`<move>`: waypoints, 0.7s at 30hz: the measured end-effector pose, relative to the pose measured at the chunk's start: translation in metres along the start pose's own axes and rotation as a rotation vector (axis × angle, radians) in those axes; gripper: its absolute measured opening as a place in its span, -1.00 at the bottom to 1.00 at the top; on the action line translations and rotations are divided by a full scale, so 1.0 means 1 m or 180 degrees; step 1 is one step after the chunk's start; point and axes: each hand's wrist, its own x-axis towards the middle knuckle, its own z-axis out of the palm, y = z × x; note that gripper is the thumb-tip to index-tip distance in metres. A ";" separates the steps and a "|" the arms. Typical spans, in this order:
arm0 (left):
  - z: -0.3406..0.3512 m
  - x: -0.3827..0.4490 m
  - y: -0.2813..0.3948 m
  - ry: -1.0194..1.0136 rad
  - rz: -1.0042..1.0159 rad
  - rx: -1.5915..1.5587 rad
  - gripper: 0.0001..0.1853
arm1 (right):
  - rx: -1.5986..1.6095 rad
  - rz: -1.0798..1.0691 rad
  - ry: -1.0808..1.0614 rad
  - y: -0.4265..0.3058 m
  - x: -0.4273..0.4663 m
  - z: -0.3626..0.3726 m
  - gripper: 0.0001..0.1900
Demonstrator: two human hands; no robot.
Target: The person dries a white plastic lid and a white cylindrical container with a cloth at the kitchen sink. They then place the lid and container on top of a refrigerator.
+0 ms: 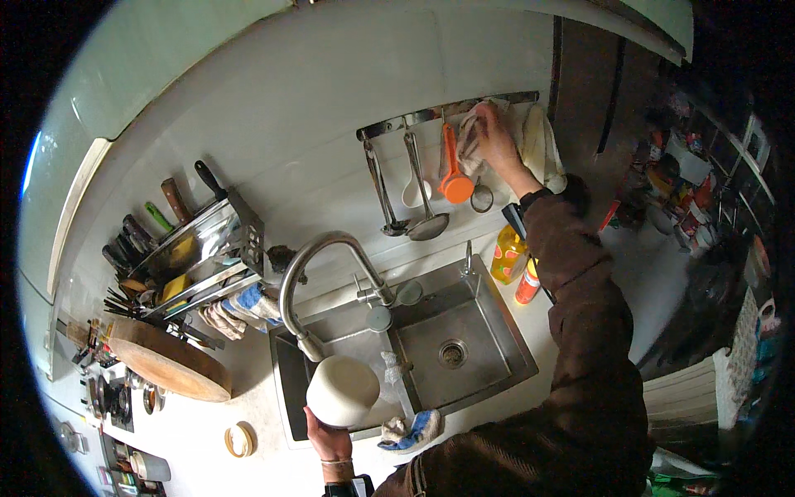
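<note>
My left hand (328,442) holds a cream-white rounded vessel (343,391) from below, over the near edge of the left sink basin (329,357). Its smooth closed side faces up towards me. At the wall, my right hand (499,146) is raised with its fingers on a light, crumpled cloth (467,148) hanging from the metal hook rail (428,115). An orange strainer-like utensil (458,186) hangs just left of that cloth, and a second pale cloth (539,143) hangs to its right. The curved faucet (323,239) ends close above the vessel.
The right basin (435,373) has a round drain. A blue-and-white rag (416,432) lies on the front rim. A yellow bottle (508,251) and a red bottle (528,284) stand at right. Leftward are a knife rack (211,230), a round wooden chopping board (171,363) and a cream ring-shaped item (239,440).
</note>
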 end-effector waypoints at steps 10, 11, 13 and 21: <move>0.019 -0.001 -0.005 -0.0076 -0.0034 0.0072 -0.37 | -0.0667 -0.0224 0.0114 0.026 0.010 0.011 -0.77; 0.021 -0.001 -0.006 -0.0093 -0.0055 0.0062 -0.37 | -0.0814 -0.0336 -0.0028 0.027 0.007 0.012 -0.78; 0.021 0.002 -0.009 -0.0004 -0.0241 -0.0219 -0.38 | -0.0177 -0.0080 0.0112 0.029 -0.001 0.012 -0.79; 0.006 -0.002 -0.016 0.0228 -0.0400 -0.0973 -0.46 | -0.1129 -0.1155 -0.0216 -0.019 -0.082 -0.033 -0.59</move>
